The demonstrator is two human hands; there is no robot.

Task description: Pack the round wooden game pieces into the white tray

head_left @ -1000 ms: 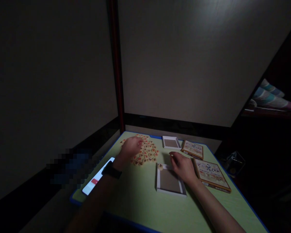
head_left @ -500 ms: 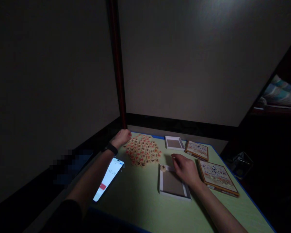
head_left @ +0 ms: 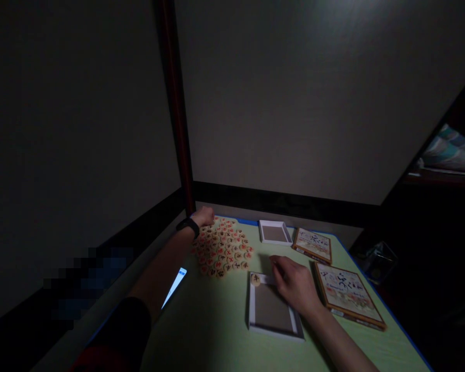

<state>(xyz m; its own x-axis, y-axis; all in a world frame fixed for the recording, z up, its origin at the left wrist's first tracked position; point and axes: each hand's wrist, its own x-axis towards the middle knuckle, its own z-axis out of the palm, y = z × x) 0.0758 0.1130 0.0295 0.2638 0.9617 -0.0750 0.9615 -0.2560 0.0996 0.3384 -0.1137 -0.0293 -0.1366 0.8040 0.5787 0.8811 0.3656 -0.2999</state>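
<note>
My left hand (head_left: 205,216) reaches over the far left edge of a spread of round Chinese chess pieces (head_left: 222,249) with red and black characters. Its fingers are curled, and whatever they may grip is hidden. Over the upper right part of a shallow white box tray (head_left: 250,305), my right hand (head_left: 294,284) hangs with fingers bent together; I cannot make out what is in them. One black-marked chess piece (head_left: 255,279) lies in the tray's upper left corner.
Farther back stands a second white tray (head_left: 261,235). Two printed box lids (head_left: 313,244) (head_left: 351,292) lie along the right side. A lit phone (head_left: 174,287) is partly covered by my left forearm. Walls border the green table (head_left: 201,330) behind and at left.
My left hand has shifted a little right over the far pieces, and its forearm now covers more of the phone. The right hand stays by the tray. The view has moved slightly.
</note>
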